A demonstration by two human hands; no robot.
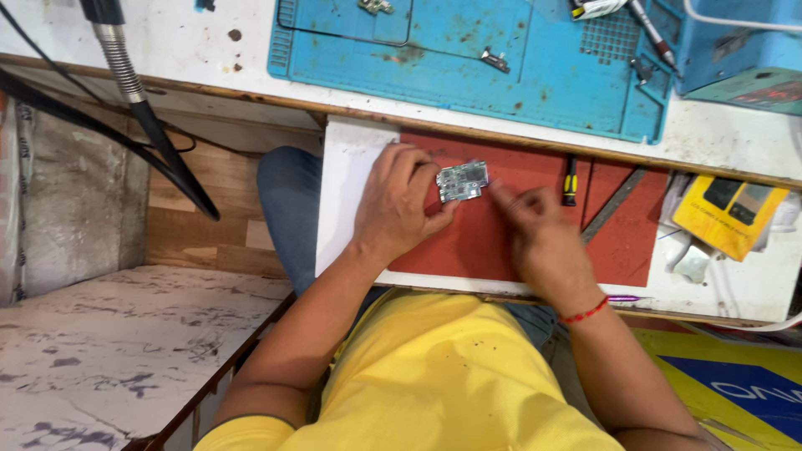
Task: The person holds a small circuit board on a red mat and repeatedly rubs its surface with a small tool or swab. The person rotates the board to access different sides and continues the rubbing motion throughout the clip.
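My left hand [399, 203] grips a small silver-grey circuit board [462, 180] by its left edge, holding it over a red mat [493, 242] on a pulled-out white tray [347, 192]. My right hand [539, 238] is just to the right of the board, its index finger stretched toward the board's right edge; whether it touches is unclear. It holds nothing that I can see. A red thread circles my right wrist.
A blue work mat [468, 63] with small metal parts and tools lies on the bench above. A black-and-yellow screwdriver [570, 180] and a metal strip [614, 205] lie on the red mat. A yellow box [729, 215] sits right; a flexible metal hose [125, 75] hangs left.
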